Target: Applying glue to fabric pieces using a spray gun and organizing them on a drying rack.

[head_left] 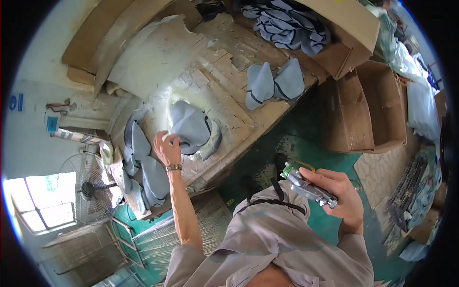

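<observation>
A curved grey fabric piece with dark edging [189, 125] lies on the whitened part of the workbench [229, 117]. At its near left edge is my left hand [167, 149], fingers bent and thumb closed in on the rim of the piece. Under its right side another pale piece with a dark edge [213, 141] partly shows. My right hand [337, 189] is wrapped around a metal spray gun [308, 186] with a green ring, held in front of my body and away from the bench.
Two similar grey pieces [275, 83] lie at the bench's right. Several more [148, 167] are heaped at its left end. A cardboard box [351, 28] at the back holds a pile of them [291, 26]. An opened carton [363, 110] stands right; a fan [88, 189] stands left.
</observation>
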Motion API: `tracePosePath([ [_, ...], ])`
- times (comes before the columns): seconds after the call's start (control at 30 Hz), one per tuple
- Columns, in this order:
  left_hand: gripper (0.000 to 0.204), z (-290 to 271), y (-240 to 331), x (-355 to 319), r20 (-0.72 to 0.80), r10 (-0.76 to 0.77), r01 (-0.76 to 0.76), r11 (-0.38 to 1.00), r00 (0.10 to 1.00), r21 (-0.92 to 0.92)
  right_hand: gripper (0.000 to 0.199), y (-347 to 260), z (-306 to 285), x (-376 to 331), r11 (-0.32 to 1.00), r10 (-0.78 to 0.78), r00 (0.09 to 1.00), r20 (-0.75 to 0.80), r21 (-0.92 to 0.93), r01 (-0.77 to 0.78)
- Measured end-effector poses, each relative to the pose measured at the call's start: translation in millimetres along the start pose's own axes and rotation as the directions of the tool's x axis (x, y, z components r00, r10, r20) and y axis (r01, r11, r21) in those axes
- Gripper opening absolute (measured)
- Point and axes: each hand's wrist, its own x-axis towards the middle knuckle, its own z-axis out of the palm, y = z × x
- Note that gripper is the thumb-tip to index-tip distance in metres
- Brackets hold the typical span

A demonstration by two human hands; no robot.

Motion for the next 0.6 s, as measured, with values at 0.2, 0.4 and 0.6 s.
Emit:
tracePosePath([
  [0.2, 0.024, -9, 105, 95, -0.162, 0.194, -0.207, 0.976, 0.967, -0.062, 0.071, 26, 1, -15, 0.997, 0.074, 0.986, -0.148, 0.022, -0.072],
  [0.4, 0.033, 113, 162, 55, 0.138, 0.138, -0.133, 0.990, 0.981, -0.045, 0.073, 32, 2, -28, 0.995, 0.089, 0.966, -0.243, 0.057, -0.077],
  [0.6, 0.071, 174, 182, -43, 0.419, -0.140, 0.311, 0.874, 0.897, -0.374, 0.070, -3, -4, -21, 0.998, 0.059, 0.989, -0.139, 0.004, -0.059],
])
